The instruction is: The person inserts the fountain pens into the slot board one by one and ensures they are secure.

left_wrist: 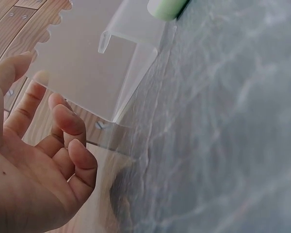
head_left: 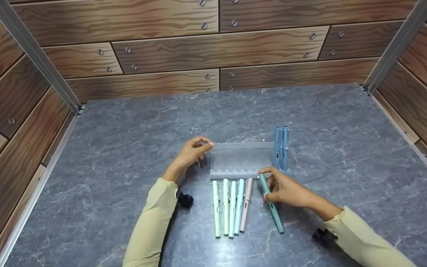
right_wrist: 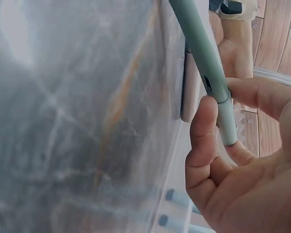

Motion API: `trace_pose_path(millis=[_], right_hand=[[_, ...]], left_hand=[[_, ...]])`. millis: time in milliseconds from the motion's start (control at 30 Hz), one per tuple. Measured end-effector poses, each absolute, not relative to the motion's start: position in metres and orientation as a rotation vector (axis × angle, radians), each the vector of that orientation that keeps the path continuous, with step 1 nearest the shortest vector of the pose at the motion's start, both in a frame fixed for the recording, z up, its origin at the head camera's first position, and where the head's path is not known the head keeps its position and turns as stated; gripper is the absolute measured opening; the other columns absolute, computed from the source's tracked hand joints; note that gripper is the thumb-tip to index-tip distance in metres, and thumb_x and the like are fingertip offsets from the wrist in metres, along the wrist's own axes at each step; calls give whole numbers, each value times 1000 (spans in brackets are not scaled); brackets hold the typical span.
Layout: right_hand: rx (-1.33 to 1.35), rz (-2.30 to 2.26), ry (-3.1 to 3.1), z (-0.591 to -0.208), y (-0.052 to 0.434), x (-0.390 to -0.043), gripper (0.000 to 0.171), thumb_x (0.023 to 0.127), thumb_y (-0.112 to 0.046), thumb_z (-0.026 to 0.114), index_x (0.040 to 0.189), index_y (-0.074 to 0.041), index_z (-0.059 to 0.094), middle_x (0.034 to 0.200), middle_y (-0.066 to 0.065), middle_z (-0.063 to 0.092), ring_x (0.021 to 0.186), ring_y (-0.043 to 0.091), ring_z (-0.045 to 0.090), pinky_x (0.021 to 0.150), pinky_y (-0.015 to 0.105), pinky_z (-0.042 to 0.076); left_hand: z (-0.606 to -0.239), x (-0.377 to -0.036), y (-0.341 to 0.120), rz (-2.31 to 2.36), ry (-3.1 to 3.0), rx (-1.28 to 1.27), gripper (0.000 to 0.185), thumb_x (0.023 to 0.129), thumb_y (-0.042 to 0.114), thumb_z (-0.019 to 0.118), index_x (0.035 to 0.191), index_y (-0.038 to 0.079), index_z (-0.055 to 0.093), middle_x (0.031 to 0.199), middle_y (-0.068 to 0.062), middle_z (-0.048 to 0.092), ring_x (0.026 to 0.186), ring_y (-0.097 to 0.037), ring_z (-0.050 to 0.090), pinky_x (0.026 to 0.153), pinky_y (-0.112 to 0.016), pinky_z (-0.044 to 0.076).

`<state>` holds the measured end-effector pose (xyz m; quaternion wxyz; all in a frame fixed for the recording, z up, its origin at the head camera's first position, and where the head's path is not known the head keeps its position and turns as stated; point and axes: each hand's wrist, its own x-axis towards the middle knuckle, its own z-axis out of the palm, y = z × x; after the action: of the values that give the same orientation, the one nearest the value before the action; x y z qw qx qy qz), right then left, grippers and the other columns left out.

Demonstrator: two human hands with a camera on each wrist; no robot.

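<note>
Pens: five loose (head_left: 231, 207), two racked (head_left: 281, 147), one in right hand (head_left: 285, 191).

We saw a dark grey bench (head_left: 124, 148) with pale wavy lines like stone. The walls (head_left: 161, 52) were brown with wood swirls and silver screws. The pen rack (head_left: 241, 159) was frosted and see-through. Two blue pens (head_left: 281, 148) lay on it. Mint and light blue pens (head_left: 228, 207) lay beside one pale pink pen (head_left: 246, 204). The right hand (head_left: 287, 191) held a teal pen (head_left: 272, 207). Both sleeves (head_left: 150, 222) were cream.
</note>
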<state>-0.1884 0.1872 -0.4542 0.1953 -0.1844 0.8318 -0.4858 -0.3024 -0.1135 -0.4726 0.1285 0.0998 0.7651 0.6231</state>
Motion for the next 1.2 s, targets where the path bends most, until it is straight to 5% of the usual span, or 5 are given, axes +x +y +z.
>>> trace_pose_path(millis=[467, 1200], right_hand=[[-581, -1409, 2323, -434, 194, -189, 65, 80, 8, 57, 139, 1, 30, 109, 20, 40, 73, 13, 48, 63, 21, 48], [-580, -1435, 2483, -417, 201, -198, 61, 88, 5, 58, 142, -14, 37, 115, 20, 43, 83, 19, 54, 68, 28, 50]], left_hand=[[-466, -301, -114, 1813, 2164, 262, 18, 95, 24, 63, 105, 9, 63, 73, -1, 52, 62, -13, 45, 54, -30, 38], [-473, -302, -114, 1819, 2221, 282, 20, 93, 28, 65, 105, 12, 65, 73, -1, 52, 60, -11, 46, 59, -26, 37]])
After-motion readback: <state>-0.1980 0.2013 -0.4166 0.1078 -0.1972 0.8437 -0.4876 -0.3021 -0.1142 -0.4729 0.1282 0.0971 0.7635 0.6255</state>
